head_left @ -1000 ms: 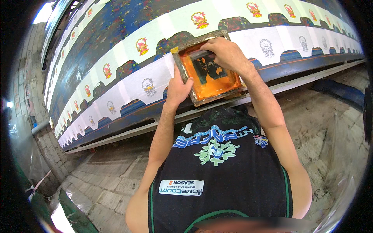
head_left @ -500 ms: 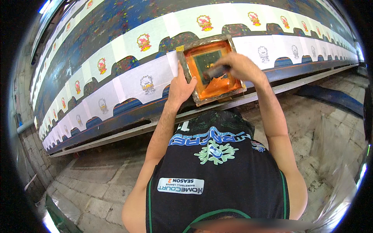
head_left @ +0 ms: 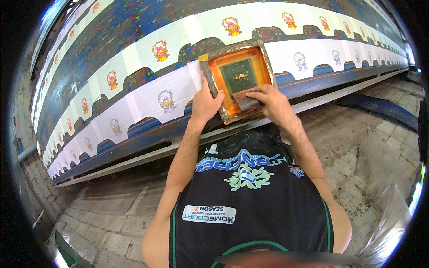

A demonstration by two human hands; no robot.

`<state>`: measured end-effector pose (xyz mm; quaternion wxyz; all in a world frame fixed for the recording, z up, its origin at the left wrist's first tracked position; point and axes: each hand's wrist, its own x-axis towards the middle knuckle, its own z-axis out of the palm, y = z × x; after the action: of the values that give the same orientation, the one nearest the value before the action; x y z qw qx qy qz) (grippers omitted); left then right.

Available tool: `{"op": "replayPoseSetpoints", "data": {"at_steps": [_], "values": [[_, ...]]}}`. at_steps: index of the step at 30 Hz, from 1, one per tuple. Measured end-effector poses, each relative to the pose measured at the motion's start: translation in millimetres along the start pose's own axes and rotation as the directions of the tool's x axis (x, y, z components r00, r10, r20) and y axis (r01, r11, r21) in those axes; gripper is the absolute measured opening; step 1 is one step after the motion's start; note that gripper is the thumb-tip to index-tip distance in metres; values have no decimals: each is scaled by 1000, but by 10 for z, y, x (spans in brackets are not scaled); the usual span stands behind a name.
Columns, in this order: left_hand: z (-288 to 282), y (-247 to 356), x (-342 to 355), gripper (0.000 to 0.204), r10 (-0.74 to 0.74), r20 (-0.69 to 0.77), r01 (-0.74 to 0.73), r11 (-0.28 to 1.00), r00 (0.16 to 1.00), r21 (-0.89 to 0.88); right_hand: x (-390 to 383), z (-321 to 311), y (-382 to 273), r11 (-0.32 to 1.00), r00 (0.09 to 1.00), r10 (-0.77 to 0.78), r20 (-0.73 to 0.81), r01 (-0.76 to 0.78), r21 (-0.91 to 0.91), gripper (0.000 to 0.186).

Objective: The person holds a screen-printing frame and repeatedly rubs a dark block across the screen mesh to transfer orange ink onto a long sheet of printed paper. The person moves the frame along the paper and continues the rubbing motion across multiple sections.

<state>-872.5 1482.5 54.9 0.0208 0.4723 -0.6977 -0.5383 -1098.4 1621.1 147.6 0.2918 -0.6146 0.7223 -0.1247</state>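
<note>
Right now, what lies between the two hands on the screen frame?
Head view: the frame's orange-inked corner lies between left hand and right hand.
</note>
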Motion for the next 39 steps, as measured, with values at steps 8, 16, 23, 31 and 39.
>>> {"op": "replayPoseSetpoints", "data": {"at_steps": [8,16,23,31,39], "values": [[62,-21,-16,104,-60,-39,62,996,997,61,-52,-22,102,995,994,-97,-50,98,12,51],[777,597,244,109,123,-148,-123,992,981,11,-254,-684,925,990,989,-134,-60,132,-41,47],[1696,1441,678,103,3,-47,-2,1000,999,27,-598,-1224,1907,994,994,-64,-89,55,-97,48],[1919,1614,761,103,58,-64,-67,985,996,-159,-700,-1342,2208,985,988,-154,-25,152,-78,50],[1926,1543,745,98,-74,-33,73,996,997,-51,-442,-1473,2327,974,969,-214,124,222,-52,26]]}}
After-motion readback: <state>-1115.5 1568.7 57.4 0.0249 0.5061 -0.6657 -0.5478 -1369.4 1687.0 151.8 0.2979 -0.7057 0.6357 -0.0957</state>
